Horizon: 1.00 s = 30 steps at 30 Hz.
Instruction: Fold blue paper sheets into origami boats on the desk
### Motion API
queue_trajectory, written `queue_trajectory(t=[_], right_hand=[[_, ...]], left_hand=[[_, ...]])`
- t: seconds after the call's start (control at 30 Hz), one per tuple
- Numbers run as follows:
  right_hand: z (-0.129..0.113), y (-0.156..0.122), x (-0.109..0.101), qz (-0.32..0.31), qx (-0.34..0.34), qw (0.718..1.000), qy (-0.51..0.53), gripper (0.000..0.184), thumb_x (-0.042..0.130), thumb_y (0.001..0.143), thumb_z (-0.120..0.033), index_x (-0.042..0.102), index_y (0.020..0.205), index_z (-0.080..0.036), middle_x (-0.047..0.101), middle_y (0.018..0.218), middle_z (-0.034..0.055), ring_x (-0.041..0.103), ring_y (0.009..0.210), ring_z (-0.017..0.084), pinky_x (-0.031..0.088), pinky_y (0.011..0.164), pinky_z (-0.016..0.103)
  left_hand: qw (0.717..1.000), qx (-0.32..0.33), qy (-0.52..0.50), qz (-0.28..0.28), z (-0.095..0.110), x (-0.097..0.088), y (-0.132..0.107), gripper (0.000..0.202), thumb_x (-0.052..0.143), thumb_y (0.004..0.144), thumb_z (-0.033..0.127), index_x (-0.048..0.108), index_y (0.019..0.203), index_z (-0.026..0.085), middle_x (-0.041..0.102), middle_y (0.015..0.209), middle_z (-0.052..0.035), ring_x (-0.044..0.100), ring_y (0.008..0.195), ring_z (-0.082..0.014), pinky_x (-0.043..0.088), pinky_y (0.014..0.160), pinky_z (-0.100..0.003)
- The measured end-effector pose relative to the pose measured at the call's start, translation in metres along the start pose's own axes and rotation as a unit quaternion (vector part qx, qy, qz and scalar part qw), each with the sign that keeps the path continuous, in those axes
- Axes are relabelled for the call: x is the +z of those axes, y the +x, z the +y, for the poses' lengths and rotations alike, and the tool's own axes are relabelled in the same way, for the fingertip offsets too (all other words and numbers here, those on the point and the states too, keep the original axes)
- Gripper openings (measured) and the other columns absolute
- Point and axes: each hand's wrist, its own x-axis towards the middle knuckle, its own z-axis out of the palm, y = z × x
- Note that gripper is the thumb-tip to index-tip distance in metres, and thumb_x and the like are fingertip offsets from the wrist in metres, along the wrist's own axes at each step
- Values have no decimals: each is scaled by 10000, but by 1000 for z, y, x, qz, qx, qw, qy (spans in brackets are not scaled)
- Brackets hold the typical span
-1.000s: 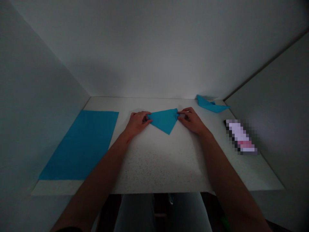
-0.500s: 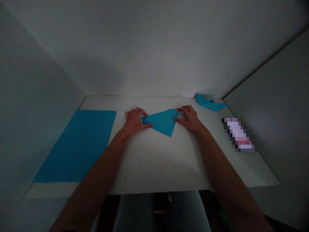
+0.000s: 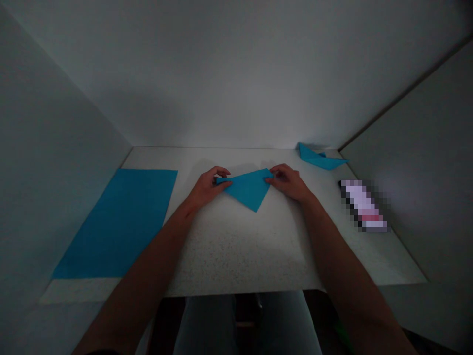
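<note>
The left hand (image 3: 206, 188) and right hand (image 3: 287, 183) pinch opposite corners of the folded blue paper (image 3: 247, 188), holding its top edge level just above the tabletop (image 3: 236, 246).

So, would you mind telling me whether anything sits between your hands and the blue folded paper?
Nothing visible does: the left hand and the right hand each touch a corner of the blue folded paper.

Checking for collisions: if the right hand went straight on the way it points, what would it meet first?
The folded blue paper triangle, whose corner the right hand seems already to touch, though depth is unclear.
</note>
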Motion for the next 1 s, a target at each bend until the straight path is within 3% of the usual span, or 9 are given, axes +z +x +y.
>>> queue_trajectory(t=[0.07,0.13,0.23,0.3,0.4,0.53,0.73,0.9,1.0], right_hand=[[-2,1,0,-9,6,995,99,477,888,852,-658,770,1110,-275,749,1006,48,683,902,246,561,904,443],[-4,2,0,-19,15,981,193,533,917,836,-620,747,1204,-274,741,951,16,658,837,208,545,797,371],[-9,3,1,-29,45,958,283,695,961,792,-585,708,1363,-280,724,891,-21,639,770,175,513,725,330],[-11,4,2,-32,59,948,312,673,972,769,-594,734,1309,-271,713,857,-27,642,762,171,519,731,330],[-15,5,3,-26,56,944,325,573,975,743,-635,755,1123,-266,725,870,-17,644,763,172,535,734,335],[-20,5,3,-2,36,938,345,491,968,773,-634,673,959,-288,662,786,-46,601,697,161,523,681,322],[-25,8,5,36,10,934,355,464,946,797,-629,661,914,-282,617,731,-46,576,684,162,520,702,328],[-25,5,5,16,30,945,324,258,837,863,-471,768,1003,-266,675,795,-19,611,732,165,535,757,334],[-21,4,7,9,50,940,337,195,780,838,-383,799,994,-268,711,829,-8,634,750,168,547,782,337]], left_hand=[[1000,8,-21,17,3,1,0,260,875,850,294,772,1082,241,752,1073,-53,710,891,-169,553,775,-281],[998,18,-42,39,5,2,0,248,877,849,309,775,1064,237,758,1075,-61,719,967,-187,577,826,-290],[996,23,-60,57,6,2,0,281,890,841,361,779,1066,234,771,1090,-72,726,1002,-205,599,850,-310],[995,16,-80,56,4,2,0,336,906,829,404,779,1087,231,776,1073,-68,732,956,-200,610,841,-319],[991,-11,-130,40,-1,3,2,461,932,795,473,772,1144,218,773,1003,-52,735,877,-192,626,824,-338],[986,-53,-160,7,-1,3,2,539,954,752,494,771,1166,202,780,986,-61,736,845,-200,631,779,-341],[987,-68,-134,-60,6,1,-2,553,929,812,475,744,1260,207,757,862,-34,699,690,-166,576,655,-282],[988,-40,-146,-23,6,0,1,476,881,869,561,757,1141,191,685,708,-1,622,605,-136,501,588,-251],[988,-36,-152,1,6,-3,3,454,870,865,583,793,1064,183,661,669,2,619,632,-141,517,629,-261]])
